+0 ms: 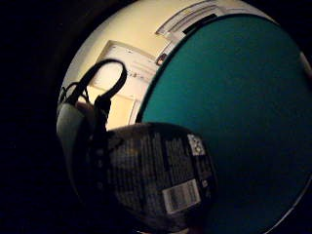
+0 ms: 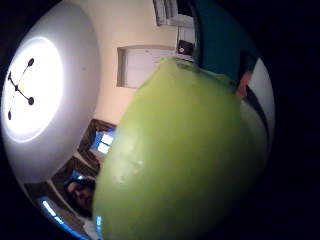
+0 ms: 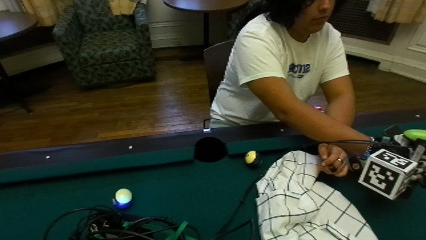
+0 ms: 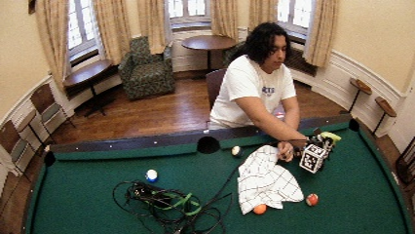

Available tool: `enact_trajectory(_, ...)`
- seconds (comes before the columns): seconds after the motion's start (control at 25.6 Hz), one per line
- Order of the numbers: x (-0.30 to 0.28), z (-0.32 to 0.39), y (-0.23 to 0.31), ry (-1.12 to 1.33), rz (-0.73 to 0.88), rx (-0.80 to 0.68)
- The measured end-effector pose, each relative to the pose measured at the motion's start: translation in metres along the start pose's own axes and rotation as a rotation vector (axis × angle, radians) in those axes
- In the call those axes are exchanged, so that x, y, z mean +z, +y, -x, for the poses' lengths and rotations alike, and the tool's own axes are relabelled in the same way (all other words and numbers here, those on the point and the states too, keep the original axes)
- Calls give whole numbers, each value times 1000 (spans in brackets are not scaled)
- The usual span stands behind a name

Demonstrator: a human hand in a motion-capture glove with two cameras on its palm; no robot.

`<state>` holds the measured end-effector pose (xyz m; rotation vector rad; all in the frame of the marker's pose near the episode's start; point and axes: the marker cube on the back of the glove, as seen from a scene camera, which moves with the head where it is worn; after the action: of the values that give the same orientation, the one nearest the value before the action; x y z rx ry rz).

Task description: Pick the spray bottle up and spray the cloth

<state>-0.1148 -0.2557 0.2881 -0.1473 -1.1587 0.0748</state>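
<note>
A white cloth with a black grid (image 3: 306, 200) lies crumpled on the green felt, right of the table's middle. At the table's right end my gloved right hand (image 3: 403, 146) grips the spray bottle (image 3: 416, 134), whose lime-green head shows above the glove. The bottle's dark label with a barcode (image 1: 156, 180) sits close against the palm, and its green head (image 2: 180, 160) fills the thumb side palm view. Bottle and hand stand just right of the cloth's upper edge. The person's bare hand (image 3: 333, 160) rests on that edge of the cloth.
A yellow ball (image 3: 251, 157) lies by the side pocket (image 3: 210, 149), and a blue and white ball (image 3: 123, 196) farther left. A tangle of black cables (image 3: 126, 227) covers the near left felt. Two orange balls (image 4: 260, 209) (image 4: 311, 199) lie by the cloth's near edge.
</note>
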Motion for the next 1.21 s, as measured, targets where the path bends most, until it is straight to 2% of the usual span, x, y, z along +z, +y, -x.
enact_trajectory(0.39,-11,-9,35,152,93,142)
enact_trajectory(0.55,-19,-16,48,321,106,167)
enact_trajectory(0.78,-37,-20,57,594,91,147)
enact_trajectory(1.05,-69,4,62,655,-15,41)
enact_trajectory(1.21,-93,5,67,650,15,55)
